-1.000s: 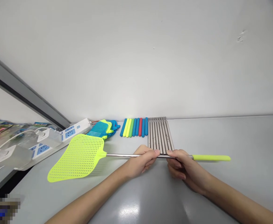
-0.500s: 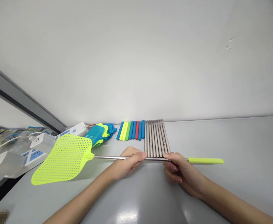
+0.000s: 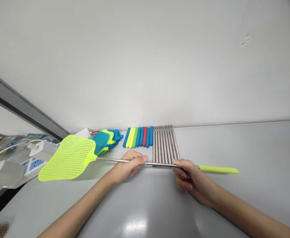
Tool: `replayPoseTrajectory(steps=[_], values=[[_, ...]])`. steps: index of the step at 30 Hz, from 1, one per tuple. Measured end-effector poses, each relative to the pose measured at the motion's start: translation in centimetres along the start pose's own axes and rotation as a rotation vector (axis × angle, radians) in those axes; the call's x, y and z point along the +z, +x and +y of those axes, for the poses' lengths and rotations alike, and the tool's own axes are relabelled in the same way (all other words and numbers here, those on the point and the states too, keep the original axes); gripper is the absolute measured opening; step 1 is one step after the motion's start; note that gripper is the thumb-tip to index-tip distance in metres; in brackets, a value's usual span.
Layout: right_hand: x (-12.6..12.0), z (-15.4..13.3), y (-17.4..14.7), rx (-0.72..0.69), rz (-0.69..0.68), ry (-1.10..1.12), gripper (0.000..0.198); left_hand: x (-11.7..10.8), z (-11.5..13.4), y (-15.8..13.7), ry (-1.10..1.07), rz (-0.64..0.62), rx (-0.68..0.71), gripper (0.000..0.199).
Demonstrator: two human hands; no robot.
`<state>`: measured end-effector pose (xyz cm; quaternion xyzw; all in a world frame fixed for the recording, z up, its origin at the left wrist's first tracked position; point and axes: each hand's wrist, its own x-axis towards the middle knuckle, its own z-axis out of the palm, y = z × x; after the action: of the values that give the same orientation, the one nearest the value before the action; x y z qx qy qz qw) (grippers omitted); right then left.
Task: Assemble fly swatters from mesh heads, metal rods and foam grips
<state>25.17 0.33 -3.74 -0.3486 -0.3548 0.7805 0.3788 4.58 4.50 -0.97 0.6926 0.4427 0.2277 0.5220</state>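
A yellow-green fly swatter point(image 3: 69, 158) is held crosswise above the table, with its perforated head at the left and its matching handle point(image 3: 218, 169) at the right. Round the middle of its thin metal rod point(image 3: 157, 163), my left hand point(image 3: 128, 167) is closed, thumb on top. My right hand point(image 3: 192, 178) pinches the rod just left of the handle. Behind the rod lies a row of several grey metal tubes point(image 3: 164, 143). Left of them are several blue, yellow, green and red handles point(image 3: 138, 137), side by side.
A pile of blue and yellow swatter heads point(image 3: 107, 140) lies at the back left. White power strips point(image 3: 34, 163) with plugs and cables are at the left edge, near plastic bags point(image 3: 6, 145). A white wall point(image 3: 150, 66) stands behind the grey table point(image 3: 259, 152).
My left hand has shifted slightly left and up along with the swatter's rod. The swatter head has risen and tilts differently. My right hand stays almost in place.
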Motion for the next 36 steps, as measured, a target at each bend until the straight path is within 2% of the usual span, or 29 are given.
replayPoseTrajectory(steps=[5,12,16,21,26,30,36], values=[[-0.3,0.2,0.1,-0.019,-0.021,0.005,0.037,0.1,-0.7,0.1,-0.007,0.043,0.029,0.046],[-0.6,0.0,0.4,0.029,-0.091,0.054,0.036,1.3,-1.0,0.2,0.093,0.115,0.053,0.044],[-0.6,0.1,0.5,0.02,-0.1,0.072,0.038,2.1,-0.8,0.1,0.123,0.113,0.077,0.043],[-0.4,0.3,0.4,0.021,-0.119,0.031,0.041,3.0,-0.4,-0.3,0.041,0.137,0.067,0.044],[0.2,0.4,0.1,-0.039,-0.115,-0.046,0.038,3.8,-0.6,-0.3,-0.197,0.159,0.06,0.044],[0.7,0.8,0.0,-0.086,-0.139,-0.122,0.032,4.6,-0.7,-0.4,-0.397,0.088,0.082,0.037],[0.6,1.0,0.0,-0.139,-0.245,-0.228,0.032,5.5,0.3,-0.8,-0.29,-0.081,0.099,0.039]])
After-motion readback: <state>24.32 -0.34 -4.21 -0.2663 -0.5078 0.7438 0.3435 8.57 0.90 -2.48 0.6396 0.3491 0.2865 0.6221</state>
